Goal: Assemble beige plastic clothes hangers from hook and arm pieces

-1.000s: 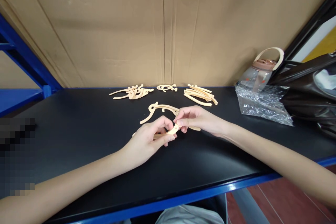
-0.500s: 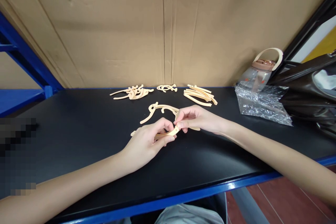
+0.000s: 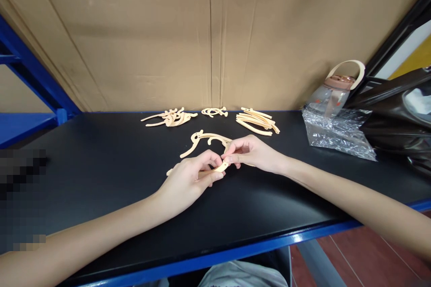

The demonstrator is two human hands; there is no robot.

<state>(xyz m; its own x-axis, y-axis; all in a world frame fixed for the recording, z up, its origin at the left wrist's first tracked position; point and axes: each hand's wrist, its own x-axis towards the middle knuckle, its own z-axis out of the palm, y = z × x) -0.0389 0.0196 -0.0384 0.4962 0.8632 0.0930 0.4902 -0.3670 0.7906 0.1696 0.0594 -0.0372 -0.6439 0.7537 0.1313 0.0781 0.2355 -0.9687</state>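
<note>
Both forearms reached in over the black tabletop, and the hands met low in front of the person. The left hand lay on its side with the wrist nearly straight, its fingers curled and its thumb pressed up against them, pinching one pale curved strip that had a hole near its end. The right hand came in palm down from the other side, thumb and forefinger squeezed together at that same tip; whether a smaller part sat between them I couldn't tell. The strip was held above the table, just in front of one arched assembly, partly hidden by the right hand.

Farther back I counted three groups of pale parts along the cardboard: a tangled heap, a little cluster and a stack of long strips. They overlapped too much to number the parts. Off to the right stood one bottle, with one crumpled clear bag in front.
</note>
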